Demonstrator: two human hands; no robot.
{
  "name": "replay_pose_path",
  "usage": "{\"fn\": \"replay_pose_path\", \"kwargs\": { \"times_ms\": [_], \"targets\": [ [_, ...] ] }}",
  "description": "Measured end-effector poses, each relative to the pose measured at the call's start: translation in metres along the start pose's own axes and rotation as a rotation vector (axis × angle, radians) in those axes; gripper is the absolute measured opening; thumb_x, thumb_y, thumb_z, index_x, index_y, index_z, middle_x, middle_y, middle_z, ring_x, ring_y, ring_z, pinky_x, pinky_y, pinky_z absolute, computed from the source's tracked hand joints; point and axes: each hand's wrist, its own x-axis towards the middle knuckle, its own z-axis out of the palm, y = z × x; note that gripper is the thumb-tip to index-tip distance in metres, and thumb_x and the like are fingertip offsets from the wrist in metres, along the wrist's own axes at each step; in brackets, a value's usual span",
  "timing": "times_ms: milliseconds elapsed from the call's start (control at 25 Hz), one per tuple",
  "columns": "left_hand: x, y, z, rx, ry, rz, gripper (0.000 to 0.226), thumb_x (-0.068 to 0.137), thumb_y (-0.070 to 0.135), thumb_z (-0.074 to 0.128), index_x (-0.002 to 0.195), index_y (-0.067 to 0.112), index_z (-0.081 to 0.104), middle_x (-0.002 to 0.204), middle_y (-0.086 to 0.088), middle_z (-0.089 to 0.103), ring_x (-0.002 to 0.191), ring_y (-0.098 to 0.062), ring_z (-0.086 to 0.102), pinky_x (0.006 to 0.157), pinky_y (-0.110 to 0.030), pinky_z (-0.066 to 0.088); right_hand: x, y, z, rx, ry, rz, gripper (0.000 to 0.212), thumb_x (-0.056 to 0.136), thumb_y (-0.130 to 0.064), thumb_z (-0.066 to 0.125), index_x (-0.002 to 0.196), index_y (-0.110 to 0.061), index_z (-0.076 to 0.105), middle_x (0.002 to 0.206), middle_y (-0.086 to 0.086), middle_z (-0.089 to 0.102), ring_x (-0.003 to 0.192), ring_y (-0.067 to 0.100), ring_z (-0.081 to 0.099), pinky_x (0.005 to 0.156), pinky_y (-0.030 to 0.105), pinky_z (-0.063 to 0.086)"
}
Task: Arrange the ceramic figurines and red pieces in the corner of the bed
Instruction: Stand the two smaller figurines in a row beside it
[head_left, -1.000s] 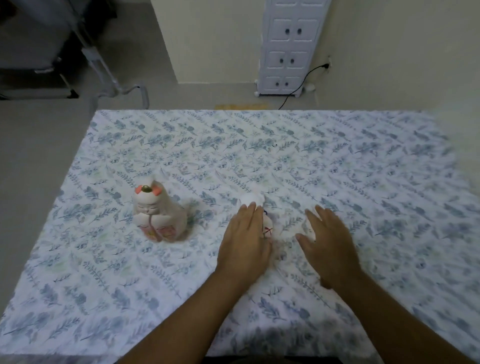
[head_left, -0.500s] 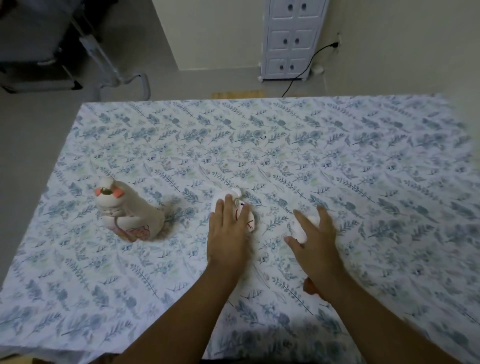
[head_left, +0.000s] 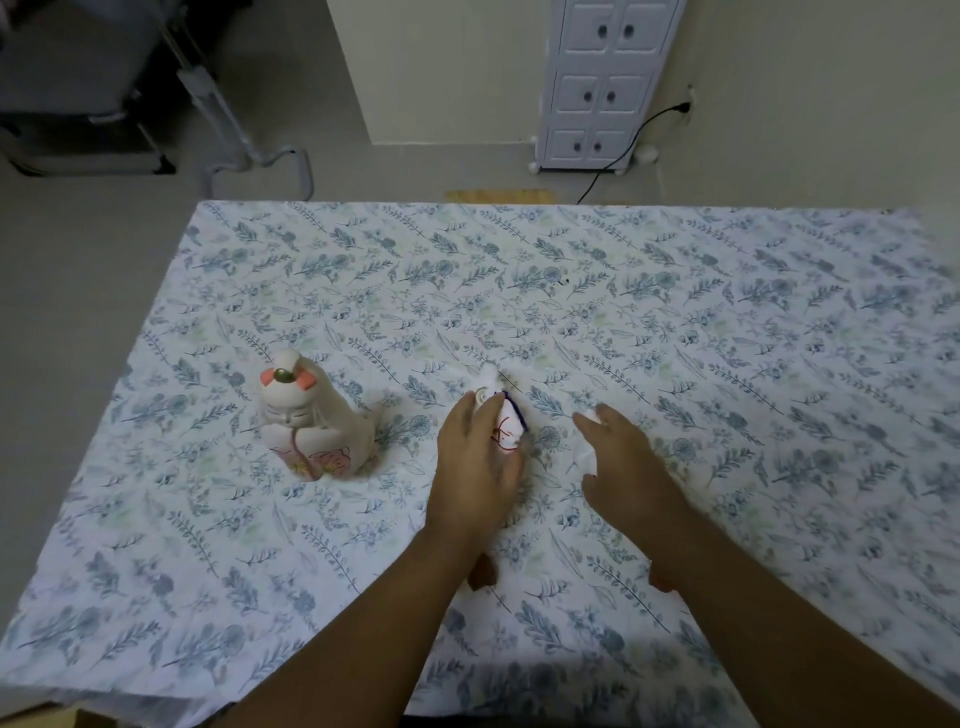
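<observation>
At centre frame, a small white ceramic figurine (head_left: 501, 423) lies on the floral bedsheet (head_left: 675, 322), long axis pointing up-frame, under the left hand (head_left: 475, 467), which grasps it palm-down. Just right, the right hand (head_left: 626, 467) covers a white piece (head_left: 589, 415); its grip cannot be determined. A larger doll figurine (head_left: 311, 421) stands upright at left, well apart.

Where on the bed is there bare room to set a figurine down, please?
The far half of the sheet is bare, as is the near left corner. It is crowded mid-bed: standing figurine, left hand, right hand.
</observation>
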Motion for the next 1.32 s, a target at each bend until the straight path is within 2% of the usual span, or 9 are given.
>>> {"fn": "replay_pose_path", "kwargs": {
  "times_ms": [80, 280, 400, 520, 640, 800, 1120, 1240, 1320],
  "targets": [
    [-0.004, 0.001, -0.002, -0.081, -0.018, -0.034, 0.059, 0.093, 0.035, 0.064, 0.146, 0.022, 0.04, 0.157, -0.011, 0.03, 0.146, -0.022, 0.027, 0.114, -0.038, 0.034, 0.0, -0.009, 0.005, -0.013, -0.059, 0.018, 0.077, 0.087, 0.002, 0.062, 0.153, -0.02, 0.029, 0.163, 0.009, 0.019, 0.149, 0.028, 0.018, 0.113, 0.037, 0.032],
    [-0.01, -0.011, -0.011, -0.147, 0.001, -0.032, 0.067, 0.084, 0.01, 0.067, 0.143, 0.016, 0.036, 0.143, -0.004, 0.036, 0.133, -0.016, 0.036, 0.112, -0.039, 0.037, 0.0, -0.015, 0.018, 0.015, -0.039, 0.03, 0.073, 0.09, -0.002, 0.061, 0.154, -0.016, 0.028, 0.162, 0.01, 0.022, 0.149, 0.029, 0.02, 0.116, 0.039, 0.028],
    [-0.009, -0.012, -0.014, -0.137, -0.048, -0.061, 0.076, 0.089, 0.012, 0.067, 0.153, 0.016, 0.026, 0.151, -0.006, 0.028, 0.139, -0.015, 0.031, 0.114, -0.031, 0.034, -0.002, -0.014, 0.025, 0.012, 0.05, 0.03, 0.075, 0.087, -0.001, 0.068, 0.152, -0.01, 0.032, 0.158, 0.011, 0.03, 0.147, 0.029, 0.024, 0.114, 0.033, 0.028],
    [-0.004, -0.015, -0.011, -0.091, -0.083, -0.075, 0.079, 0.092, 0.016, 0.069, 0.156, 0.016, 0.023, 0.159, -0.006, 0.022, 0.144, -0.015, 0.026, 0.113, -0.027, 0.031, -0.001, -0.013, 0.029, 0.004, 0.081, 0.011, 0.076, 0.084, 0.0, 0.072, 0.15, -0.006, 0.035, 0.156, 0.011, 0.036, 0.145, 0.029, 0.029, 0.113, 0.027, 0.025],
    [0.005, -0.018, -0.009, -0.084, -0.113, -0.059, 0.077, 0.092, 0.016, 0.068, 0.156, 0.016, 0.024, 0.161, -0.006, 0.024, 0.148, -0.017, 0.022, 0.119, -0.033, 0.027, 0.008, -0.014, 0.026, 0.033, 0.089, 0.011, 0.075, 0.085, 0.001, 0.071, 0.15, -0.006, 0.035, 0.157, 0.01, 0.036, 0.145, 0.028, 0.028, 0.111, 0.024, 0.018],
    [0.019, -0.019, -0.005, -0.081, -0.111, -0.027, 0.075, 0.093, 0.019, 0.066, 0.154, 0.01, 0.023, 0.159, -0.008, 0.029, 0.148, -0.021, 0.025, 0.118, -0.045, 0.031, 0.02, -0.016, 0.02, 0.05, 0.104, 0.025, 0.077, 0.084, 0.003, 0.072, 0.15, -0.007, 0.034, 0.156, 0.009, 0.037, 0.144, 0.028, 0.029, 0.114, 0.031, 0.025],
    [0.025, -0.022, 0.001, -0.093, -0.085, -0.027, 0.078, 0.09, 0.021, 0.069, 0.153, 0.015, 0.023, 0.155, -0.007, 0.034, 0.145, -0.023, 0.031, 0.113, -0.047, 0.038, 0.024, -0.017, 0.018, 0.081, 0.109, 0.014, 0.073, 0.082, 0.005, 0.073, 0.145, -0.009, 0.04, 0.15, 0.007, 0.042, 0.14, 0.026, 0.035, 0.108, 0.029, 0.03],
    [0.025, -0.02, -0.003, -0.124, -0.1, -0.069, 0.087, 0.083, 0.026, 0.077, 0.153, 0.018, 0.025, 0.154, -0.002, 0.039, 0.143, -0.019, 0.034, 0.115, -0.044, 0.037, 0.021, -0.016, 0.014, 0.099, 0.081, 0.025, 0.082, 0.082, -0.008, 0.077, 0.151, -0.012, 0.033, 0.16, 0.004, 0.03, 0.147, 0.023, 0.026, 0.114, 0.033, 0.028],
    [0.014, -0.016, -0.01, -0.194, -0.095, -0.138, 0.095, 0.074, 0.029, 0.085, 0.151, 0.021, 0.03, 0.152, 0.002, 0.042, 0.14, -0.015, 0.037, 0.114, -0.039, 0.037, 0.008, -0.014, 0.01, 0.15, 0.098, 0.029, 0.089, 0.083, -0.017, 0.078, 0.155, -0.017, 0.025, 0.164, -0.001, 0.019, 0.149, 0.018, 0.02, 0.111, 0.03, 0.028]
  ]
}}
